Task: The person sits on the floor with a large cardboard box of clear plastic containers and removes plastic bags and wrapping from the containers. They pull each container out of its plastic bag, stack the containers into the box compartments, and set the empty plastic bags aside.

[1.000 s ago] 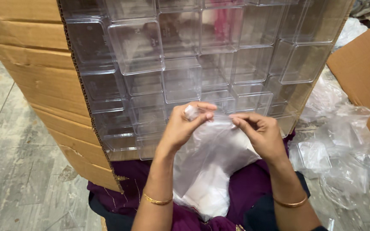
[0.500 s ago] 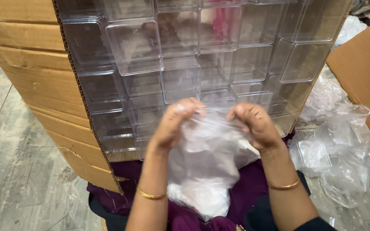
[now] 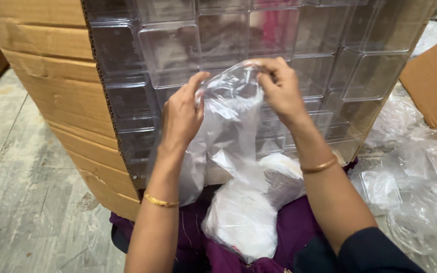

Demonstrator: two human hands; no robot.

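Observation:
My left hand [image 3: 182, 114] and my right hand [image 3: 279, 87] both pinch the top edge of a clear plastic bag [image 3: 228, 131] held up in front of me. The bag hangs down between my forearms to my lap, where its lower part looks whitish and bunched. Both wrists wear a thin gold bangle. Behind the bag stands a large cardboard box [image 3: 51, 55] on its side, packed with clear plastic containers [image 3: 170, 45] stacked in rows.
A heap of loose clear plastic bags [image 3: 410, 177] lies on the floor at my right. Another cardboard flap [image 3: 436, 86] stands at the right edge. Purple cloth [image 3: 188, 242] covers my lap. Grey worn floor [image 3: 21, 192] lies to the left.
Both hands have risen with the bag, from about chest height to well up in front of the containers. The bag now hangs longer and more spread between them.

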